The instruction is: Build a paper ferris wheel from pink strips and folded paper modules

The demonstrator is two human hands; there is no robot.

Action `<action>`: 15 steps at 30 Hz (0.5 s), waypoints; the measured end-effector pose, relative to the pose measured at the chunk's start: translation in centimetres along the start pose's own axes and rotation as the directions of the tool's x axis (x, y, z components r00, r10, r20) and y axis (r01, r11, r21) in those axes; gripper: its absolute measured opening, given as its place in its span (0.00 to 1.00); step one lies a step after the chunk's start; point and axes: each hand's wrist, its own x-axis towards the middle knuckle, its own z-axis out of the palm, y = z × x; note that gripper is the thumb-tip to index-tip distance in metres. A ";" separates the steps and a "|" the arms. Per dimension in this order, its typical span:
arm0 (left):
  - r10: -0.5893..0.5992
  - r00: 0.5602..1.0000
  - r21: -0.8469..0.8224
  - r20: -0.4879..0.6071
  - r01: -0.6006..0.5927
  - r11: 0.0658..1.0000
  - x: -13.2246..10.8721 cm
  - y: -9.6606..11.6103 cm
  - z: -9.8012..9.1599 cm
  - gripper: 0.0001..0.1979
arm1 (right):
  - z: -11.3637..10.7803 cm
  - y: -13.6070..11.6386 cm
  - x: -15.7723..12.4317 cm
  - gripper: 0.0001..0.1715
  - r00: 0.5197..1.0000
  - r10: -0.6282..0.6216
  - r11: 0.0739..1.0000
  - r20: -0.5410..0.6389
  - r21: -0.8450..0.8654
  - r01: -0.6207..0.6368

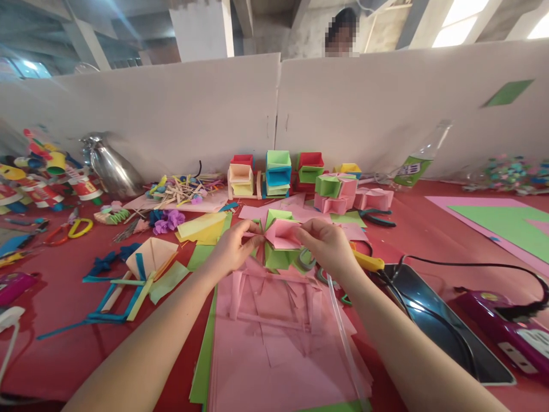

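Observation:
Between my two hands is a folded paper model with pink and green box-like cells, raised over the stacked sheets. My left hand pinches a pink flap on its left side. On the other side, the thumb and fingers of my right hand close on its right pink edge; my fingers hide part of that edge. Underneath lie pink paper sheets, with a pink paper frame resting on top. A clear glue stick slants across the sheets near my right forearm.
Small paper boxes stand along the white partition. Red-and-yellow scissors and a steel jug are left. At right are a black tablet-like panel, a cable, a purple power strip and a bottle.

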 end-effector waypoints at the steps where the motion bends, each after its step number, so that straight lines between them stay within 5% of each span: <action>1: -0.002 1.000 -0.017 0.015 0.002 1.000 0.0 0.0 0.0 0.07 | 0.0 -0.1 0.0 0.20 1.000 0.002 1.000 0.008 0.010 -0.002; 7: -0.055 0.998 -0.227 0.034 0.061 0.972 0.2 -0.4 -0.3 0.10 | -1.5 -0.5 0.3 0.22 0.993 -0.048 0.992 0.111 0.124 0.034; 11: -0.090 0.995 -0.353 0.051 0.103 0.930 0.4 -0.6 -0.6 0.12 | -2.7 -0.6 0.5 0.20 0.967 0.009 0.999 0.255 0.043 -0.021; 15: -0.088 0.993 -0.399 0.075 0.111 0.910 0.4 0.5 -1.7 0.16 | -3.8 -1.3 0.0 0.18 0.963 -0.005 1.000 0.268 0.004 0.004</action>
